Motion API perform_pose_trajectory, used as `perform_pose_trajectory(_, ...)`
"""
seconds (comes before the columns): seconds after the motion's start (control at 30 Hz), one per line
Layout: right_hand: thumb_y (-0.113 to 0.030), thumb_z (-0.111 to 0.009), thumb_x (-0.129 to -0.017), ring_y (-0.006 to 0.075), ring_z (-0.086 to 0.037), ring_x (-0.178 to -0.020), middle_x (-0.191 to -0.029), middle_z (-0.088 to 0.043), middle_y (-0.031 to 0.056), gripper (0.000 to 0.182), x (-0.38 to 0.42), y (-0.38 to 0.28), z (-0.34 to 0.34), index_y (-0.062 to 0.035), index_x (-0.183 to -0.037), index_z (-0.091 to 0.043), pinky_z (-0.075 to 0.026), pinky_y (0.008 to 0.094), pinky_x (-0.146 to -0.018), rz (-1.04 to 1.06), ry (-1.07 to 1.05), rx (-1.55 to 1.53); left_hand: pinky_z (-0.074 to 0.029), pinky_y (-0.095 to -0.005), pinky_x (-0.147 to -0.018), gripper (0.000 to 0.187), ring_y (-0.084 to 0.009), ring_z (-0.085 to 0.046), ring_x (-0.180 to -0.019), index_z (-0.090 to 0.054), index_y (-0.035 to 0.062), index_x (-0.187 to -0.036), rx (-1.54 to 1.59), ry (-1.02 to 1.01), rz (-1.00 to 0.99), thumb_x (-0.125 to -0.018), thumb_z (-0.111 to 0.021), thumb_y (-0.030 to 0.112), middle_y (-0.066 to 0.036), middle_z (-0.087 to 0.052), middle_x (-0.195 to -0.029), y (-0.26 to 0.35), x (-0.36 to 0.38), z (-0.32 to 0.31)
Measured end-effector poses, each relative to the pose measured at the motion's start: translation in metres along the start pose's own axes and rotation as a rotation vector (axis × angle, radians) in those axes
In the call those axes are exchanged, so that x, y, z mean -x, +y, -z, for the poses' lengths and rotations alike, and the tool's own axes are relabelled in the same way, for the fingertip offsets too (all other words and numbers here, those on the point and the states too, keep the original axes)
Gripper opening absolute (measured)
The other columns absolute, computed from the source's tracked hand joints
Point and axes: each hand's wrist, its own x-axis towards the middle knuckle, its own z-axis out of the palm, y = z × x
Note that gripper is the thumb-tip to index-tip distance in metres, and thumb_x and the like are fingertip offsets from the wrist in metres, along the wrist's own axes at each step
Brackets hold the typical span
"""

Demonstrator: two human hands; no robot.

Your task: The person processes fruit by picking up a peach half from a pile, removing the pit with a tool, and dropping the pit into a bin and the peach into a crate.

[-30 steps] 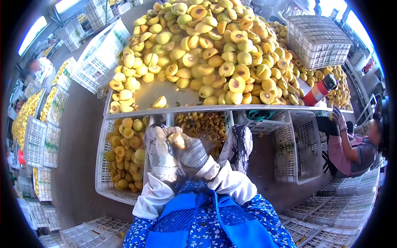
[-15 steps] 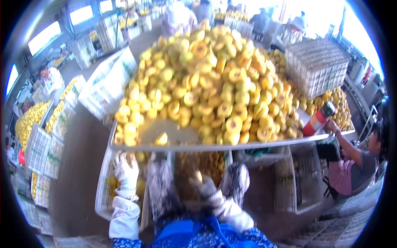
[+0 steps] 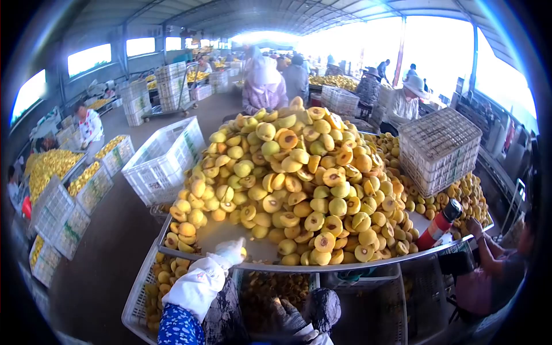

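At the near edge of the metal table [image 3: 259,265], my left hand [image 3: 229,252] in a white glove closes on a yellow peach half [image 3: 244,253], only a sliver of which shows past the fingertips. My right hand [image 3: 286,315], gloved and in shadow, is low between my knees with its fingers bent. Whatever it holds is hidden. Beneath it, a crate [image 3: 315,282] contains brownish pieces too dark to make out. A large heap of halved peaches [image 3: 299,190] covers most of the tabletop, many with the pit hollow showing.
A crate of peach halves [image 3: 138,299] stands by my left leg. A white crate [image 3: 164,164] leans left of the table; an upturned crate [image 3: 440,146] sits on fruit at right. A red bottle [image 3: 440,224] stands near a co-worker's hand [image 3: 475,227]. Other people work behind.
My left hand has moved from the left crate up onto the table, at the lone peach half. My right hand is lower in view. The camera has tilted up, showing more of the hall.
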Motion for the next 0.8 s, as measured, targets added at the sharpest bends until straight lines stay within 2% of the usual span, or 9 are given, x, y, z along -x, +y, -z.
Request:
perform_pose_trajectory(0.1, -0.01, -0.052, -0.092, 0.0069, -0.054, -0.082, -0.092, -0.06, -0.0027, 0.013, -0.012, 0.01, 0.015, -0.0048, -0.102, -0.059, -0.044, 0.0203, -0.07, 0.41, -0.105, 0.357, -0.047, -0.0415, -0.078, 0.041, -0.0309, -0.061, -0.09, -0.053, 0.0119, -0.099, 0.218, 0.276, -0.007, -0.068, -0.07, 0.031, -0.013, -0.064, -0.093, 0.015, 0.014, 0.0)
perform_pose_trajectory(0.17, -0.012, -0.051, -0.093, 0.0082, -0.055, -0.079, -0.088, -0.061, 0.0001, 0.014, -0.008, -0.004, 0.013, -0.0034, -0.1, -0.06, -0.044, 0.0226, -0.068, 0.457, -0.038, 0.607, -0.051, -0.037, -0.068, 0.033, -0.0256, -0.063, -0.079, -0.059, 0.0104, -0.098, 0.779, 0.439, -0.082, -0.071, -0.071, 0.026, -0.009, -0.064, -0.084, 0.021, 0.023, 0.002)
perform_pose_trajectory(0.23, -0.015, -0.049, -0.093, 0.0167, -0.058, -0.074, -0.082, -0.06, 0.0106, 0.017, -0.002, -0.026, -0.001, -0.0018, -0.095, -0.061, -0.045, 0.0293, -0.065, 0.598, -0.003, 0.733, -0.052, -0.0352, -0.057, 0.03, -0.0236, -0.063, -0.069, -0.061, 0.0088, -0.1, 1.563, 0.235, 0.188, -0.078, -0.065, 0.028, -0.008, -0.064, -0.084, 0.035, 0.038, 0.013)
perform_pose_trajectory(0.3, -0.011, -0.046, -0.093, 0.0266, -0.058, -0.077, -0.083, -0.059, 0.0151, 0.018, 0.0, -0.036, -0.013, -0.0001, -0.098, -0.06, -0.046, 0.0327, -0.067, 0.576, 0.03, 0.825, -0.051, -0.0346, -0.05, 0.036, -0.0262, -0.063, -0.063, -0.061, 0.0055, -0.098, 2.015, 0.124, -0.082, -0.084, -0.057, 0.039, -0.011, -0.065, -0.085, 0.024, 0.047, -0.011)
perform_pose_trajectory(0.37, -0.009, -0.045, -0.092, 0.0338, -0.059, -0.08, -0.088, -0.059, 0.0157, 0.019, 0.008, -0.059, -0.031, 0.0009, -0.103, -0.057, -0.048, 0.0362, -0.066, 0.675, -0.064, 0.895, -0.051, -0.0347, -0.051, 0.053, -0.0275, -0.062, -0.06, -0.06, 0.0023, -0.097, 2.349, 0.048, 0.26, -0.087, -0.048, 0.052, -0.013, -0.065, -0.082, 0.034, 0.063, -0.021)
perform_pose_trajectory(0.5, -0.002, -0.046, -0.086, 0.0359, -0.057, -0.069, -0.087, -0.056, 0.0193, 0.022, -0.004, -0.04, -0.028, 0.0011, -0.107, -0.051, -0.049, 0.039, -0.056, 0.967, -0.045, 1.335, -0.053, -0.0384, -0.06, 0.044, -0.031, -0.064, -0.07, -0.06, 0.0025, -0.097, 2.419, -0.153, 0.032, -0.091, -0.047, 0.044, -0.016, -0.065, -0.086, 0.049, 0.11, -0.019)
perform_pose_trajectory(0.57, -0.008, -0.047, -0.089, 0.0379, -0.057, -0.068, -0.084, -0.056, 0.0198, 0.016, 0.001, -0.051, -0.042, -0.0014, -0.102, -0.053, -0.047, 0.042, -0.055, 0.518, -0.01, 1.087, -0.055, -0.0369, -0.06, 0.056, -0.0297, -0.064, -0.066, -0.057, 0.0, -0.102, 2.089, 0.22, 0.035, -0.088, -0.046, 0.053, -0.016, -0.064, -0.085, 0.071, 0.13, -0.01)
perform_pose_trajectory(0.67, -0.014, -0.046, -0.091, 0.0392, -0.056, -0.069, -0.081, -0.056, 0.0195, 0.016, 0.008, -0.056, -0.056, -0.0035, -0.099, -0.054, -0.044, 0.0449, -0.054, 0.443, 0.043, 1.122, -0.055, -0.0354, -0.063, 0.06, -0.028, -0.064, -0.066, -0.054, -0.0024, -0.105, 1.564, 0.615, -0.039, -0.088, -0.047, 0.054, -0.016, -0.063, -0.085, 0.088, 0.146, -0.007)
perform_pose_trajectory(0.8, -0.018, -0.044, -0.092, 0.0382, -0.057, -0.068, -0.083, -0.055, 0.0196, 0.021, -0.003, -0.036, -0.047, -0.0039, -0.103, -0.055, -0.044, 0.0468, -0.053, 0.511, 0.0, 1.285, -0.054, -0.0331, -0.064, 0.056, -0.0257, -0.063, -0.068, -0.053, -0.0036, -0.106, 1.284, 0.581, -0.088, -0.089, -0.049, 0.049, -0.015, -0.063, -0.084, 0.096, 0.159, 0.011)
